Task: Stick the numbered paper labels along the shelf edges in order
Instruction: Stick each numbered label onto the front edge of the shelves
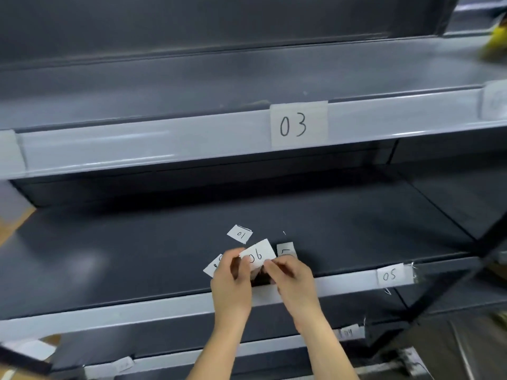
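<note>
White label "06" (258, 255) sits pinched between left grip (231, 275) and right grip (292, 278)

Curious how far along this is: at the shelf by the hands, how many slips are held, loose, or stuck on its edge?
Held: 1, slip 06
Loose on shelf: 3, slip 01, two half-hidden slips
Stuck: 1, label 05
Total: 5

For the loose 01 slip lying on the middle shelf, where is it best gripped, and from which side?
The 01 slip lies flat on the shelf, apart from the others. Probably best: come from above, slide a fingertip under its raised-looking right corner and pinch that edge, clear of the writing.
</note>
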